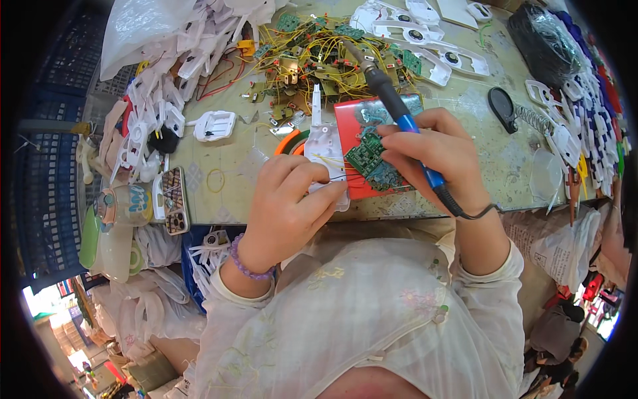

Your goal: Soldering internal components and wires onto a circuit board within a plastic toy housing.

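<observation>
My right hand (442, 153) is closed around a soldering iron (385, 90) with a blue and black handle, its metal tip pointing up and away. The same hand's fingertips meet the edge of a green circuit board (364, 154), tilted over a red flat box (352, 120). My left hand (292, 203) is closed over a white plastic casing (324, 143), hiding part of it. Thin yellow wires (325, 159) run over the casing beside my left fingers. Whether those fingers also pinch a wire, I cannot tell.
Circuit boards with tangled yellow wires (319, 56) are heaped at the back. White casings (149, 120) pile up at left, with more (432, 53) at back right. A phone (175, 199) and a glass jar (123, 205) stand at left. A black-wrapped bundle (541, 43) sits far right.
</observation>
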`<state>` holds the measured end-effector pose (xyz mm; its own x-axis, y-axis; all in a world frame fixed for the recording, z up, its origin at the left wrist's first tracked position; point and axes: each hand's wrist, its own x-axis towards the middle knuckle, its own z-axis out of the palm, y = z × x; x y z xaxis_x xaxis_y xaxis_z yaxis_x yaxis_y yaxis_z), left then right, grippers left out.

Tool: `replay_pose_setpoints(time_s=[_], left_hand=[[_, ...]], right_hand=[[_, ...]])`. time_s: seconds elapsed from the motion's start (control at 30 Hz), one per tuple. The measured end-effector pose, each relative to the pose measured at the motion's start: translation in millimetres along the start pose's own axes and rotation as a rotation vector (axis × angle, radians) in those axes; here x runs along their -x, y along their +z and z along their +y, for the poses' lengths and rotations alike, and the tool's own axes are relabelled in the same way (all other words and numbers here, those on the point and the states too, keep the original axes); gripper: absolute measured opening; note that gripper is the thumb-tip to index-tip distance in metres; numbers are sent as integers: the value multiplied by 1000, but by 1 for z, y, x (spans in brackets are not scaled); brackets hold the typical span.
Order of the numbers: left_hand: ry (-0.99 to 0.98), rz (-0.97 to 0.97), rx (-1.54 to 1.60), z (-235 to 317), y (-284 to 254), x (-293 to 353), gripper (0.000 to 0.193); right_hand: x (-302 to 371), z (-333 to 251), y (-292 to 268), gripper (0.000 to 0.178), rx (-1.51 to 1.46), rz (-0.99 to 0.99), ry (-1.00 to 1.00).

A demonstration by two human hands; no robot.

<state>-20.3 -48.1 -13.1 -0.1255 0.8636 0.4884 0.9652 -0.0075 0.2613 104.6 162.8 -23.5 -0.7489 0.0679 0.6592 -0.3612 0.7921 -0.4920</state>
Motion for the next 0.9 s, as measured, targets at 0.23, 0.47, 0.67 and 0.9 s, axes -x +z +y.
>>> replay_pose_setpoints(time_s=[0.23,0.47,0.67,0.9], left_hand=[[-8,-3,-9,-2,4,-7,23],[-345,94,427,2,9,-8,10],[-302,19,282,3,8,-20,7],[-104,83,255,-3,11,-26,12]], right_hand=[[-3,1,14,29,136,-3,-8],[-2,0,19,27,132,0,24],[-1,0,17,27,160,-6,10],[-1,1,20,28,138,3,0]])
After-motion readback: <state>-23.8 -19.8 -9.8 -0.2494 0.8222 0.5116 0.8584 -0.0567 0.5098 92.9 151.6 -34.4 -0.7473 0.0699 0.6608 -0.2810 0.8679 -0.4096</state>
